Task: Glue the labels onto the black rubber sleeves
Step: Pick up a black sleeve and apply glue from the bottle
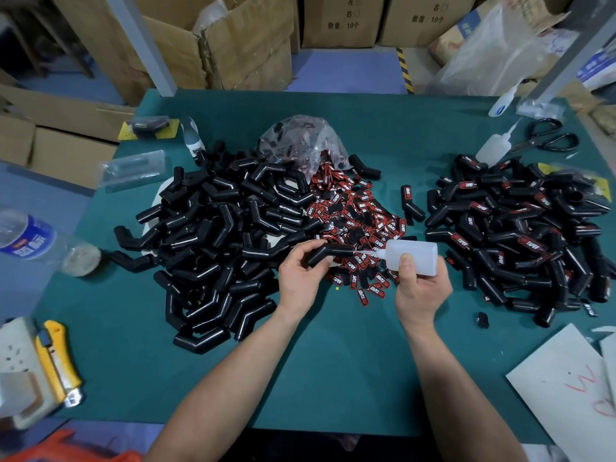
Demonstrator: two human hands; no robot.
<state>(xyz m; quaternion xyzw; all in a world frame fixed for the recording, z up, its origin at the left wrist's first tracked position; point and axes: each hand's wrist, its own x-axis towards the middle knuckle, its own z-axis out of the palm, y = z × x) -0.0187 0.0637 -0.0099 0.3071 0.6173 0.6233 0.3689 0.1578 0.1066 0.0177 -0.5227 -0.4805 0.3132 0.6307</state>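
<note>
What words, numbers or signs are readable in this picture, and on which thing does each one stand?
"TAPER": the red-and-black labels, loose in the pile and glued on the black sleeves at the right.
"左", "右", "数量 10个": the cardboard boxes at the back.
Too blurred to read: the water bottle's blue label; the red marks on the white paper.

Bent black rubber sleeve [330, 253] held above heaped red-and-black labels [360, 211]; translucent glue bottle [411, 256] tipped sideways, nozzle at sleeve's end.
</note>
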